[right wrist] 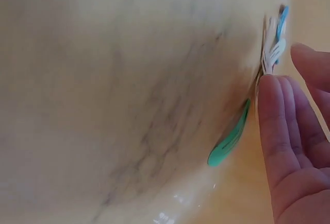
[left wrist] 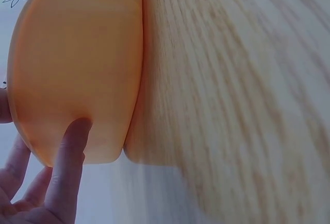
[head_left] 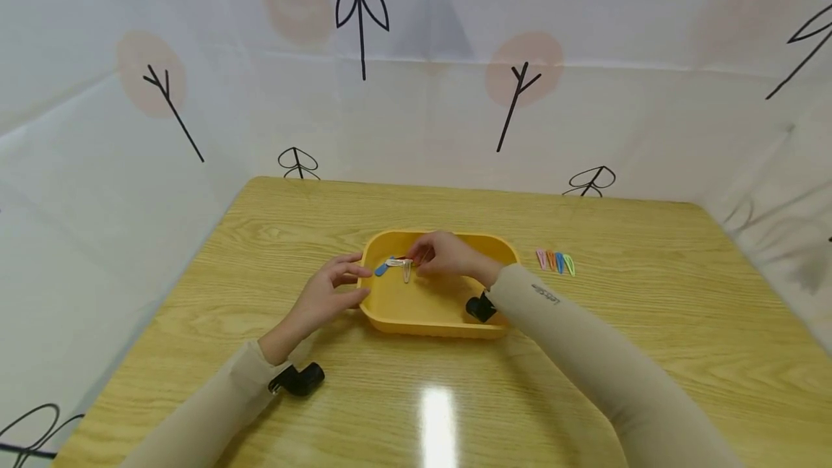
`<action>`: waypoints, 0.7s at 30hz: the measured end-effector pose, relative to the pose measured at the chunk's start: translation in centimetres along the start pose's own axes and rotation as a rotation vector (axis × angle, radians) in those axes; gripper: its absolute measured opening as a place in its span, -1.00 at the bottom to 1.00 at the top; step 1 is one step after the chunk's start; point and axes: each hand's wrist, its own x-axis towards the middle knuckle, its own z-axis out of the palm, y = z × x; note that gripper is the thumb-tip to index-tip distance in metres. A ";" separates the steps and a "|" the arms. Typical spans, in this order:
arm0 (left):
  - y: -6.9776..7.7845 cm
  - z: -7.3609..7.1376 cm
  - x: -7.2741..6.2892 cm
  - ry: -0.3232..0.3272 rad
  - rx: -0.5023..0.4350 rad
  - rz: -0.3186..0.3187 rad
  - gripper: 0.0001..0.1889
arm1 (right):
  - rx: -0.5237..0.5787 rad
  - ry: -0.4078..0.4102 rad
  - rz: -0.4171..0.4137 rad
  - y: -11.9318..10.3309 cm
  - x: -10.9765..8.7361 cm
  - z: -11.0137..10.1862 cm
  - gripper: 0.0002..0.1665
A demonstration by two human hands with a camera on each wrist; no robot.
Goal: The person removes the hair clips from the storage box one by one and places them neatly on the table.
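Note:
My right hand point(head_left: 445, 255) reaches into a yellow plastic tray point(head_left: 422, 328), its fingertips right at a small cluster of snap hair clips. In the cluster are a blue clip point(head_left: 381, 269), a pale clip point(head_left: 406, 271) and a red clip point(head_left: 401, 258), partly covered by the fingers. Thumb and fingers stand a little apart in the right wrist view, with the white and blue clips just beyond them. A green clip point(right wrist: 229, 136) lies near these fingers; the hand hides it from the head view. My left hand point(head_left: 334, 284) holds the tray's left rim, one fingertip pressing the outer wall.
Right of the tray, a row of hair clips lies on the wooden table point(head_left: 650, 295): pink point(head_left: 542, 259), orange point(head_left: 551, 260), blue point(head_left: 560, 262) and green point(head_left: 569, 264). A white patterned cloth point(head_left: 429, 121) hangs behind the table. Each wrist wears a black camera.

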 end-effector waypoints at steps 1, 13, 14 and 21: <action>0.0 0.0 0.0 0.000 0.002 0.002 -0.71 | -0.012 -0.004 -0.002 0.0 0.1 0.0 -0.69; -0.1 0.0 -0.1 -0.003 -0.026 0.010 -0.70 | -0.091 -0.042 -0.001 0.2 1.2 1.0 -0.58; -0.1 0.0 -0.1 -0.003 -0.028 0.013 -0.70 | -0.092 -0.042 -0.006 0.2 1.3 1.1 -0.58; -0.1 0.0 -0.1 -0.003 -0.052 0.021 -0.69 | -0.122 -0.063 -0.050 0.4 1.6 1.3 -0.63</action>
